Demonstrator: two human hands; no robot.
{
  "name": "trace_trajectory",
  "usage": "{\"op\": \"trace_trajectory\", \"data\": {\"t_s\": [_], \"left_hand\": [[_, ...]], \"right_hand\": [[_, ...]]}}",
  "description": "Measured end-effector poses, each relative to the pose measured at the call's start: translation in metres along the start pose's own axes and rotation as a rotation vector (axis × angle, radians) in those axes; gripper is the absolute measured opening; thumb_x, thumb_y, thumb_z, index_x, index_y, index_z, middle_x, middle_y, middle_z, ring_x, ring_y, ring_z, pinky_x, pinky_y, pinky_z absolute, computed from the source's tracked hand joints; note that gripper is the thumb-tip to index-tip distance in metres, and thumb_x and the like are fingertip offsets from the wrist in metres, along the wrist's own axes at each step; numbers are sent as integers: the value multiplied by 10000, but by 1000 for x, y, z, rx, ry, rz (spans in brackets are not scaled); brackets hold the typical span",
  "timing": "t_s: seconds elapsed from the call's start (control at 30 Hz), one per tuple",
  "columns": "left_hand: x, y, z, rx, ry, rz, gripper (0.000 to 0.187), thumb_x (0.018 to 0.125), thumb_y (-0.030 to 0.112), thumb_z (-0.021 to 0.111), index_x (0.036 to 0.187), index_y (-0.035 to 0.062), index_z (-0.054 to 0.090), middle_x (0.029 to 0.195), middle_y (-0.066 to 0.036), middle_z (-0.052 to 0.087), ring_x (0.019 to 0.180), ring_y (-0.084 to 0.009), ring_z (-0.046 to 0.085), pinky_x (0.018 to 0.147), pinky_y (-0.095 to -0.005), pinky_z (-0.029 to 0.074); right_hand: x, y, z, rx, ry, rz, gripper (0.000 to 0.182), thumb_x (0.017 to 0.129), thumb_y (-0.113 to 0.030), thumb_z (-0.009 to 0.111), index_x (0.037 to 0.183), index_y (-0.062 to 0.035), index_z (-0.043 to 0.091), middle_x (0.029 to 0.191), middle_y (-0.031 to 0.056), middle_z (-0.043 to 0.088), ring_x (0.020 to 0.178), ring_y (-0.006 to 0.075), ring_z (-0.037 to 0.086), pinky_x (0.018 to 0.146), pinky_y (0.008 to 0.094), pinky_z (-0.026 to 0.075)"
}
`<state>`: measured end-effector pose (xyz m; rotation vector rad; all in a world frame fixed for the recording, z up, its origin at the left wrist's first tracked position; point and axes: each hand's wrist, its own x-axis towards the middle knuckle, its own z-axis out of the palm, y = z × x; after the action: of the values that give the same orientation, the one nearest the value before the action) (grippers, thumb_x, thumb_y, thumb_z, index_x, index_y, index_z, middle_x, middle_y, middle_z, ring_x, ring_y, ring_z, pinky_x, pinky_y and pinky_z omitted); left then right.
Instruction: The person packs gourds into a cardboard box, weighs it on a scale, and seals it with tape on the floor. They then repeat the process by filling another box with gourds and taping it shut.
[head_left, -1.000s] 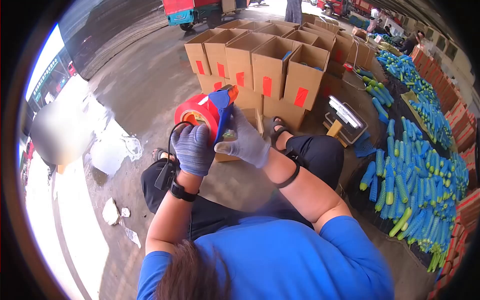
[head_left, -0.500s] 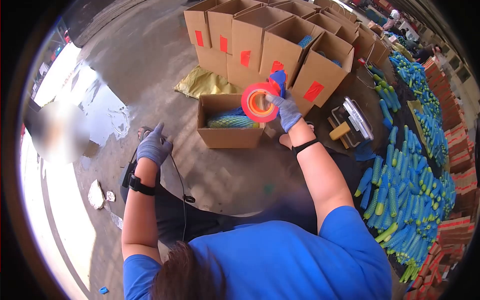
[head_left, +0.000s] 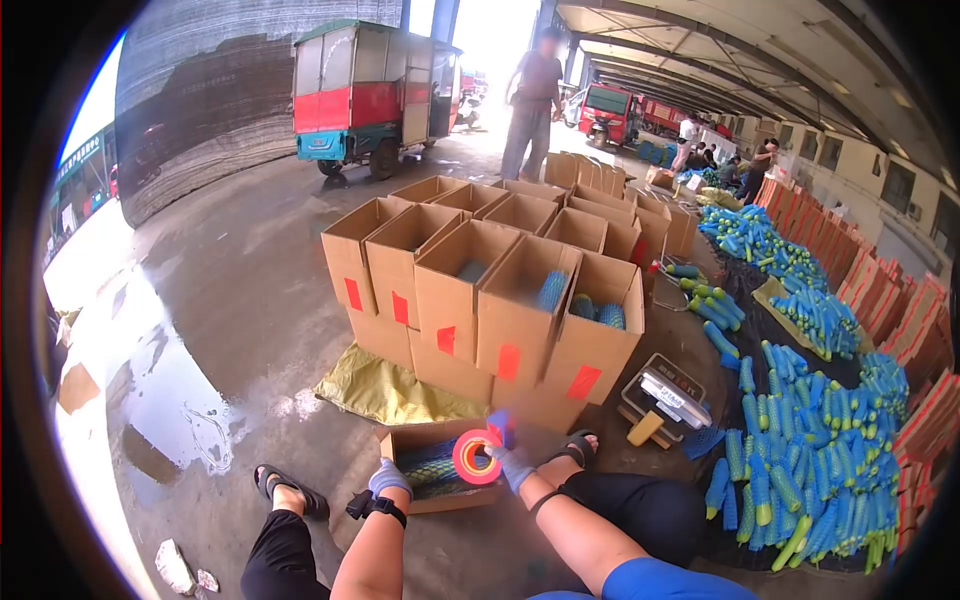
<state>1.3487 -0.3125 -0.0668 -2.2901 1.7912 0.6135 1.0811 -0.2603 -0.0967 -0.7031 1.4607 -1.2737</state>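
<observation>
A small open cardboard box [head_left: 455, 503] sits on the floor between my feet. Inside it lie long green vegetables [head_left: 430, 470] in blue net sleeves. My right hand [head_left: 512, 468], in a grey glove, grips a tape dispenser [head_left: 500, 428] with a blue part, carrying a roll of red tape [head_left: 476, 457] above the box's right side. At the near left corner of the box is my left hand [head_left: 390, 478], also gloved, its fingers closed on the cardboard and partly hidden.
Tall open cartons [head_left: 450, 280] with red tape stand beyond the box, beside a yellow sack [head_left: 390, 390]. To the right are a scale [head_left: 670, 400] and piles of netted vegetables [head_left: 800, 450]. A person [head_left: 535, 100] stands near a three-wheeled vehicle [head_left: 350, 100].
My view has tilted up, showing more of the hall. My left hand has moved from open beside the box onto its left corner. The tape dispenser stays in my right hand over the box.
</observation>
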Motion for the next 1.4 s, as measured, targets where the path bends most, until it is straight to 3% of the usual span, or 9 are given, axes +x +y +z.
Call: {"op": "trace_trajectory", "data": {"t_s": [0.33, 0.5, 0.53, 0.67, 0.77, 0.93, 1.1, 1.3, 1.4], "left_hand": [[-50, -70, 2, -57, 19, 147, 285, 888, 118, 633, 1164, 48, 623, 1137, -201, 702, 1092, -356, 672, 897, -440, 547], [-102, -59, 8, -124, -56, 112, 717, 946, 346, 568, 1501, -29, 314, 1296, -258, 615, 1168, -372, 633, 982, -439, 502], [-91, -68, 59, -158, 292, 292, 725, 935, 418, 586, 1485, 4, 357, 1315, -300, 574, 1164, -402, 614, 952, -460, 509], [-105, -48, 39, 53, 202, 384, 659, 984, 518, 440, 1357, -15, 550, 1391, -217, 555, 1238, -337, 577, 1021, -427, 468], [-92, -43, 29, 29, 64, 375, 558, 1008, 474, 376, 964, 67, 755, 1006, -149, 721, 930, -334, 700, 843, -459, 539], [-97, -43, 16, -26, 36, 403, 489, 995, 465, 430, 1001, 88, 741, 1017, -150, 711, 949, -340, 695, 834, -447, 541], [-52, -50, 49, -168, 211, 369, 341, 950, 376, 556, 1107, 89, 650, 1064, -161, 669, 946, -352, 669, 828, -474, 525], [-14, -57, 95, -456, 624, 450, 419, 803, 193, 713, 1183, 98, 564, 1119, -156, 617, 1038, -354, 611, 889, -469, 482], [-18, -58, 96, -472, 822, 548, 632, 710, 96, 722, 1308, 100, 518, 1316, -136, 524, 1206, -359, 509, 991, -503, 428]], "right_hand": [[-36, 34, 7, -104, -23, 40, 637, 777, -349, 833, 1254, 10, 613, 1110, 134, 677, 986, 280, 627, 952, 393, 466], [-55, 11, 11, 123, -252, 105, 457, 809, -197, 811, 1195, -8, 654, 1039, 71, 696, 934, 180, 651, 879, 331, 511], [-44, 14, 4, 88, -225, 135, 442, 814, -199, 809, 1182, -5, 660, 1034, 69, 699, 911, 180, 657, 863, 327, 520], [-31, -18, 15, -19, -270, 163, 425, 821, -213, 809, 1168, -13, 669, 1044, 68, 703, 875, 184, 673, 838, 317, 537], [-13, 13, 29, -136, -340, 261, 432, 832, -201, 801, 1192, -14, 653, 1044, 69, 705, 886, 181, 679, 826, 316, 549], [-6, 28, 27, 61, -428, 308, 502, 802, -167, 823, 1238, -33, 612, 1095, 70, 683, 978, 171, 665, 892, 326, 545], [-24, -44, 23, -26, -402, -477, 585, 799, -104, 805, 1307, -60, 519, 1202, 54, 618, 1082, 222, 629, 986, 375, 509], [-40, -61, -4, -694, -603, -500, 740, 782, -241, 846, 1377, -64, 443, 1284, 85, 579, 1176, 223, 579, 1018, 389, 487], [-57, -44, 24, -1197, -633, -593, 374, 753, -247, 806, 1011, -30, 644, 981, 192, 680, 945, 375, 655, 809, 403, 531]]}}
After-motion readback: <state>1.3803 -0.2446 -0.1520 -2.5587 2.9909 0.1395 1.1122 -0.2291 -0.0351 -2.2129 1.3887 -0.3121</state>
